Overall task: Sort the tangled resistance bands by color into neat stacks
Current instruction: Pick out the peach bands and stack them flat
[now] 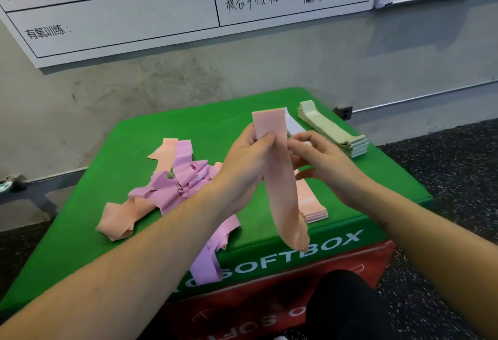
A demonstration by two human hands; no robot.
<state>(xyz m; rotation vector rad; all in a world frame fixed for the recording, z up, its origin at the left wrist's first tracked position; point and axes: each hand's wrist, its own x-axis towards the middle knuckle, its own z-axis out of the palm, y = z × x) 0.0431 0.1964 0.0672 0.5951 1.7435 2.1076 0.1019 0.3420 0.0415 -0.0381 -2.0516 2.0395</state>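
We hold a peach band [280,178] upright above the green soft box [140,237], our left hand [248,161] pinching it, our right hand [320,156] fingering its edge. Green stack [334,129] and pink stack [310,202] lie sorted; the tangled pile [172,183] remains.

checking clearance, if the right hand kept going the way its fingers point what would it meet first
The right hand points left, its fingertips already at the peach band the left hand holds up. That band comes first, then the left hand, though depth is unclear.
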